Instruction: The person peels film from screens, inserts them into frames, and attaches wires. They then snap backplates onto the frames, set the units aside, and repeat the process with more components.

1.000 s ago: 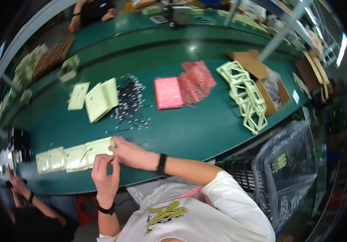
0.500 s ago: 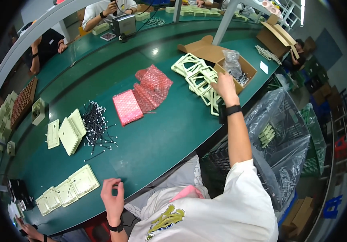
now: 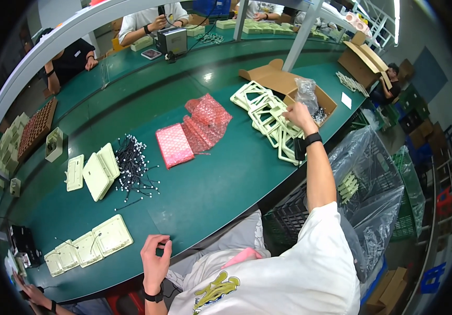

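Note:
My right hand (image 3: 300, 116) reaches over a heap of light green plastic frames (image 3: 263, 101). Its fingers are closed at the edge of one frame beside the open cardboard box (image 3: 324, 100); the fingertips are partly hidden. Inside the box lie a clear plastic bag (image 3: 306, 93) and small parts. Close to the near table edge, my left hand (image 3: 155, 261) is curled, thumb and fingers drawn together; whether anything is between them is too small to make out. Left of that hand lies a row of light green panels (image 3: 111, 235) with thin dark wires.
Pink bubble wrap (image 3: 207, 118) lies mid-table. Left of it are black cables with white connectors (image 3: 131, 168) and stacked green covers (image 3: 99, 176). A plastic-lined crate (image 3: 365, 194) stands right of the table. A metal post (image 3: 300, 39) rises beyond the box. Other people sit around the table.
My right hand's fingers have closed in at the frames, with the hand staying near the box. My left hand is still curled near the table edge. The whole view has shifted slightly.

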Tool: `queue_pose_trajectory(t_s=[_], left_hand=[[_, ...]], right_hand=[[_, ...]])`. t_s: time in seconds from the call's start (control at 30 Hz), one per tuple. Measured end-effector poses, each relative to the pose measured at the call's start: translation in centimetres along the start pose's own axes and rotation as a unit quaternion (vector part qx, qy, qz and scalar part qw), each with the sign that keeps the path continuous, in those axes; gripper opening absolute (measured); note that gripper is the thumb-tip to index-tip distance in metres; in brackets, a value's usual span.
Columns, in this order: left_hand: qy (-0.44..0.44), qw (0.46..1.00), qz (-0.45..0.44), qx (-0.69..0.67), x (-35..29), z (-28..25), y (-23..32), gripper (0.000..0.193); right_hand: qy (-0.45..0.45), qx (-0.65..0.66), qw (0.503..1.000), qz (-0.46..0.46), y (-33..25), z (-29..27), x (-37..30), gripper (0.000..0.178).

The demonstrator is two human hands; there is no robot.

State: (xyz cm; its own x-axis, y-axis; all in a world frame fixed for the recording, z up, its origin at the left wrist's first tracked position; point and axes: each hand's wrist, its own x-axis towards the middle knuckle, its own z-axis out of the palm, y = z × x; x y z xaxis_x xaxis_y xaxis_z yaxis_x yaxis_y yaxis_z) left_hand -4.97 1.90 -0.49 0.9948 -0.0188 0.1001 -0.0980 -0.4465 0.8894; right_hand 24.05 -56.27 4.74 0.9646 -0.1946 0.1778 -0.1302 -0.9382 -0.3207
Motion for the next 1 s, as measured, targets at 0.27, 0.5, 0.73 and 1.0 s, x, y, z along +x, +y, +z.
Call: queue_pose_trajectory(t_s=[0.27, 0.5, 0.73, 1.0], left_hand=[[0.008, 1.000, 0.018, -0.015, 0.9, -0.4, 1.3, 0.015], [0.122, 0.977, 0.175, -0.003, 6.6, 0.1, 6.9, 0.041], [0.116, 0.955, 0.210, 0.176, 7.2, -0.6, 5.3, 0.041], [-0.040, 0.998, 0.049, 0.024, 3.3, -3.4, 2.5, 0.025]], right_hand=[[0.210, 0.105, 0.956, -0.173, -13.6, -6.8, -5.5, 0.022], [-0.238, 0.478, 0.829, -0.163, -23.7, -2.1, -14.3, 0.027], [-0.454, 0.512, 0.720, -0.113, -29.1, 4.4, -20.9, 0.026], [-0.343, 0.546, 0.763, -0.041, -24.3, 7.8, -20.4, 0.025]])
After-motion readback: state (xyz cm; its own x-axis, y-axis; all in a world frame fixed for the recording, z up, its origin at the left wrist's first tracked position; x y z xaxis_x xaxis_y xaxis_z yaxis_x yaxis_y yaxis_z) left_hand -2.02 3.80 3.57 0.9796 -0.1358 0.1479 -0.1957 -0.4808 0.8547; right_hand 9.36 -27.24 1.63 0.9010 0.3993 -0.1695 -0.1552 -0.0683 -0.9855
